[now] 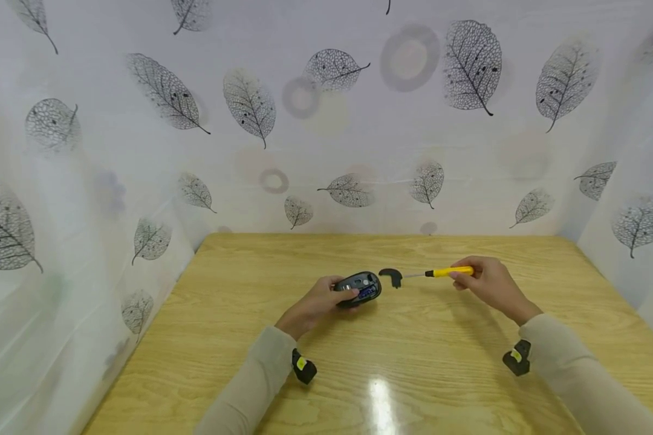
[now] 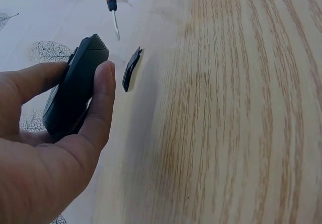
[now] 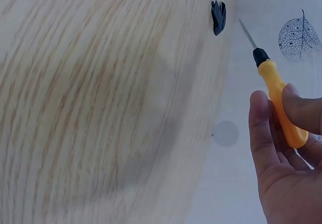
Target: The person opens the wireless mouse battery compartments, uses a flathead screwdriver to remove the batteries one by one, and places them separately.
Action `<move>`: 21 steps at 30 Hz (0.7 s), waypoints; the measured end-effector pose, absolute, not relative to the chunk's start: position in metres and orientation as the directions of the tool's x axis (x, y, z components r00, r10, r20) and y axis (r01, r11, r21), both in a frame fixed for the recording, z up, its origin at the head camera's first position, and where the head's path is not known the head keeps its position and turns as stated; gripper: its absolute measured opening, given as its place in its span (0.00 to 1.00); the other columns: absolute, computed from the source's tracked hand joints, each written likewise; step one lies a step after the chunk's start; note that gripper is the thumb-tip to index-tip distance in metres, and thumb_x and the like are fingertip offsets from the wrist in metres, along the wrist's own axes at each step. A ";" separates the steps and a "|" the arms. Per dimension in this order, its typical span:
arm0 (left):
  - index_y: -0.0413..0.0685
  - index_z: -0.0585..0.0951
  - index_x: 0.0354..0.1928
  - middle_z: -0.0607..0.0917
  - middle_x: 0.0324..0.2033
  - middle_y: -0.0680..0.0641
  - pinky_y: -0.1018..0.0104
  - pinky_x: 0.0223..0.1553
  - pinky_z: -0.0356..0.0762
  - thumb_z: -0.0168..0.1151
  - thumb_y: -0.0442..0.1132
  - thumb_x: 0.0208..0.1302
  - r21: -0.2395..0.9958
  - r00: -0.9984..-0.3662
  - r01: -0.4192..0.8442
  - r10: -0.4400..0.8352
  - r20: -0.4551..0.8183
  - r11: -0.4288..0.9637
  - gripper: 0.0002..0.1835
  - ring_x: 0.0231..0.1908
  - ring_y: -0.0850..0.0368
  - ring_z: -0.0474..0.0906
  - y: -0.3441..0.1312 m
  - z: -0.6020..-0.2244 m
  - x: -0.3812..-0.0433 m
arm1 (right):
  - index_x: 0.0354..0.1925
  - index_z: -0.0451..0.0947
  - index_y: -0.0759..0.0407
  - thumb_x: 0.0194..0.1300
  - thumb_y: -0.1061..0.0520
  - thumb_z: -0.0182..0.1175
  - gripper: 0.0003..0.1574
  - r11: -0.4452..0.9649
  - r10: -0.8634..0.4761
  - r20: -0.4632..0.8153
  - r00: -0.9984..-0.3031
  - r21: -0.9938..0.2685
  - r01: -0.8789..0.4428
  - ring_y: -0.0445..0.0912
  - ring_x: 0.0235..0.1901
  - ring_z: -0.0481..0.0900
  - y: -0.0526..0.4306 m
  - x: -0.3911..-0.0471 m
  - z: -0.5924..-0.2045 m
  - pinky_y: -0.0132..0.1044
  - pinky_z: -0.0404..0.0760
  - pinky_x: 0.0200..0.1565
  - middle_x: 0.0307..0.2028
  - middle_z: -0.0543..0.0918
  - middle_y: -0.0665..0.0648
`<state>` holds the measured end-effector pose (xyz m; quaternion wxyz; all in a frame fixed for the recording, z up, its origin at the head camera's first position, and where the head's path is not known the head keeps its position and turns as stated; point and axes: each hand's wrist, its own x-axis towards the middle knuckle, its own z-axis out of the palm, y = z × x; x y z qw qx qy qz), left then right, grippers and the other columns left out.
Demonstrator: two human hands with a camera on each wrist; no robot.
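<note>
Gripping the mouse (image 1: 360, 282) in my left hand (image 1: 315, 303), the screwdriver (image 1: 441, 273) in my right hand (image 1: 492, 284), I judge only the cover (image 1: 394, 275) removed, lying toward the worktop's (image 1: 413, 350) far edge; the mouse's body seems otherwise whole.

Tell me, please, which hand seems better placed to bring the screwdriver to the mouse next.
Probably the right hand: it grips the screwdriver, tip pointing toward the mouse, while the left hand is occupied holding the mouse.
</note>
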<state>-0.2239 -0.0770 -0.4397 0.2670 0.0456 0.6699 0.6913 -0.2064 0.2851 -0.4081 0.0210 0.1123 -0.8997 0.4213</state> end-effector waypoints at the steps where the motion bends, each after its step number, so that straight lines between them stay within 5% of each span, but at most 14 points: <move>1: 0.29 0.66 0.67 0.77 0.57 0.32 0.57 0.53 0.83 0.61 0.34 0.73 0.951 -0.853 -0.307 0.431 -0.295 0.042 0.27 0.47 0.44 0.85 -0.077 -0.440 -0.224 | 0.53 0.79 0.75 0.73 0.58 0.62 0.20 0.608 -0.187 0.133 -0.973 -0.763 -0.221 0.57 0.35 0.88 0.285 -0.206 -0.408 0.44 0.89 0.38 0.38 0.86 0.67; 9: 0.31 0.67 0.68 0.78 0.56 0.33 0.58 0.50 0.85 0.61 0.36 0.74 0.950 -0.858 -0.307 0.413 -0.304 0.061 0.27 0.44 0.46 0.86 -0.077 -0.437 -0.223 | 0.53 0.79 0.76 0.72 0.60 0.63 0.20 0.538 -0.214 0.154 -0.965 -0.806 -0.248 0.51 0.34 0.88 0.283 -0.206 -0.404 0.44 0.89 0.40 0.40 0.85 0.71; 21: 0.33 0.67 0.69 0.77 0.57 0.34 0.60 0.54 0.82 0.62 0.38 0.73 0.948 -0.862 -0.311 0.400 -0.312 0.070 0.28 0.44 0.47 0.86 -0.077 -0.438 -0.224 | 0.51 0.80 0.73 0.71 0.64 0.63 0.14 0.518 -0.278 0.209 -0.938 -0.789 -0.330 0.43 0.30 0.86 0.273 -0.206 -0.393 0.37 0.88 0.35 0.36 0.86 0.62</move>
